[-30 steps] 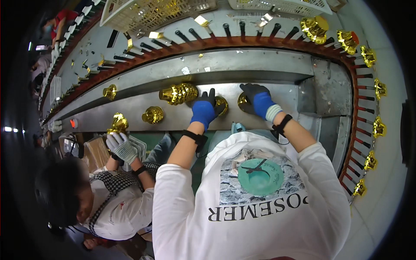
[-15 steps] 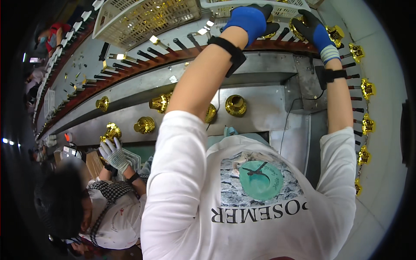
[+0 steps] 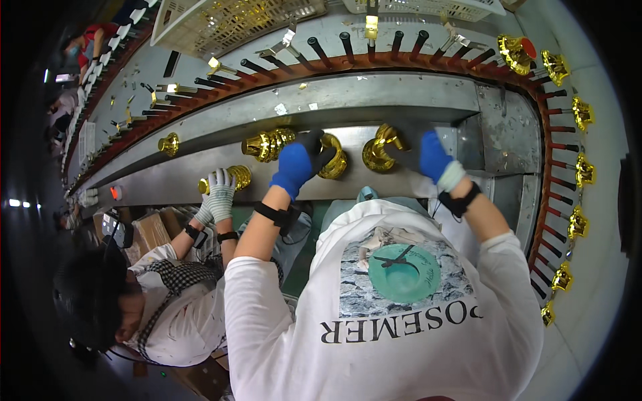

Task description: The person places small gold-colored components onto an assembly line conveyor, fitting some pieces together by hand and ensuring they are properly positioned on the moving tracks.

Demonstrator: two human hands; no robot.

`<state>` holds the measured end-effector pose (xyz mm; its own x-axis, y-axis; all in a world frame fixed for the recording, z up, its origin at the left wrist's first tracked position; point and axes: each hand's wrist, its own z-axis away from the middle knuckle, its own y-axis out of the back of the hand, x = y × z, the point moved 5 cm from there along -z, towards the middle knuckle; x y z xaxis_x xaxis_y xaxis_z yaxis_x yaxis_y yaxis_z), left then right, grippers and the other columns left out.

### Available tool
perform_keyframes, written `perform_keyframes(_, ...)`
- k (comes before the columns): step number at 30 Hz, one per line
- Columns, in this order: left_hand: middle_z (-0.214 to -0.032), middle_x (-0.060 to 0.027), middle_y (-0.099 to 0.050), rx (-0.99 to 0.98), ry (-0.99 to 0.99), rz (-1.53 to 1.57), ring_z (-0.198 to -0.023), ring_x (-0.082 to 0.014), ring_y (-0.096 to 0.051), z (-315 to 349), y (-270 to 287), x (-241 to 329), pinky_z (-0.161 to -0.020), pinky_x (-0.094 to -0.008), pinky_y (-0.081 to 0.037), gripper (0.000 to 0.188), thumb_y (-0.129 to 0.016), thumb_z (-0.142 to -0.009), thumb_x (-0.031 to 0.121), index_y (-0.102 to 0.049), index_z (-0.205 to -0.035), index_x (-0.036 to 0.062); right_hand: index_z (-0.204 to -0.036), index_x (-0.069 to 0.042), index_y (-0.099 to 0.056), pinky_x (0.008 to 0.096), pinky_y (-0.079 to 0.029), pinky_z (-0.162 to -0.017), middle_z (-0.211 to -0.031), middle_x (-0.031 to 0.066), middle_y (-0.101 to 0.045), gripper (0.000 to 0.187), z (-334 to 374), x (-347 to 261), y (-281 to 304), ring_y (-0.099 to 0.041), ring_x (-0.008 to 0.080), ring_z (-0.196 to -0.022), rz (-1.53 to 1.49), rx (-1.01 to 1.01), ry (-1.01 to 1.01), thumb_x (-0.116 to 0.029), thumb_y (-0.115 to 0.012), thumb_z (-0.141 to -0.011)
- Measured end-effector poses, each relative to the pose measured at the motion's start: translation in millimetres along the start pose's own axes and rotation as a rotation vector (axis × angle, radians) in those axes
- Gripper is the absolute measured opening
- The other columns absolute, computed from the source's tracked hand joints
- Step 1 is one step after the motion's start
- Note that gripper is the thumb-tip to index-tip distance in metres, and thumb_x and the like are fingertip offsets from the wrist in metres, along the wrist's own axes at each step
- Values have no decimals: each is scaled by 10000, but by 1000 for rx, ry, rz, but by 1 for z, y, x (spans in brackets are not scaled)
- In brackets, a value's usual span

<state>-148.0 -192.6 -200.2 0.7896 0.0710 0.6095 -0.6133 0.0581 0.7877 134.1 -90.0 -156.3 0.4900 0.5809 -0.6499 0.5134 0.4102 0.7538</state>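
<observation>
Both my hands wear blue gloves with dark fingers and are over the metal ledge. My left hand [image 3: 299, 162] is closed against the side of a shiny gold bell-shaped cup [image 3: 334, 160], its fingers curled at the rim. My right hand [image 3: 431, 159], partly blurred, grips another gold cup [image 3: 386, 138] from the right. That cup is tilted over a gold cup [image 3: 374, 159] standing on the ledge; whether they touch I cannot tell. Left of my left hand, a stack of gold cups [image 3: 269, 145] lies on its side.
A co-worker's striped gloves [image 3: 219, 194] hold gold cups [image 3: 239, 178] at the left. A curved rail [image 3: 361, 64] with dark upright pegs runs beyond the ledge; gold cups [image 3: 584, 171] hang along its right side. Plastic baskets [image 3: 234, 30] stand behind it.
My hands have come down from the peg rail to the ledge, each at gold cups there. A gold cup with a red centre shows on the rail. The co-worker's hands now hold cups together.
</observation>
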Motion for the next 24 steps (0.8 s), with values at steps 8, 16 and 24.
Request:
perform_keyframes(8, -1187, -297, -728, 11, 118, -230, -949, -468, -741, 11, -52, -65, -810, -534, -603, 710, -815, -903, 447, -613, -1445, 35, -1431, -113, -647, 498, -576, -962, -1277, 183, -740, 642, -28, 23, -138, -726, 364, -1122, 343, -286, -49, -426, -745, -880)
perform_keyframes(16, -1309, -316, -692, 314, -477, -125, -1021, -483, -744, -67, 67, 141, -828, -511, -621, 734, -860, -891, 398, -592, -1459, 17, -1345, 37, -676, 449, -546, -1028, -1267, 231, -734, 488, -48, -2, 155, -704, 411, -1159, 534, 738, 199, -293, -730, -990)
perform_keyframes(24, -1037, -231, -742, 412, -709, -102, -965, -446, -719, -233, 42, 282, -836, -560, -575, 351, -707, -951, 387, -692, -1126, 83, -1482, -99, -608, 454, -541, -1068, -1433, 248, -634, 604, -82, 202, 269, -642, 430, -1278, 674, 615, 36, -339, -786, -958)
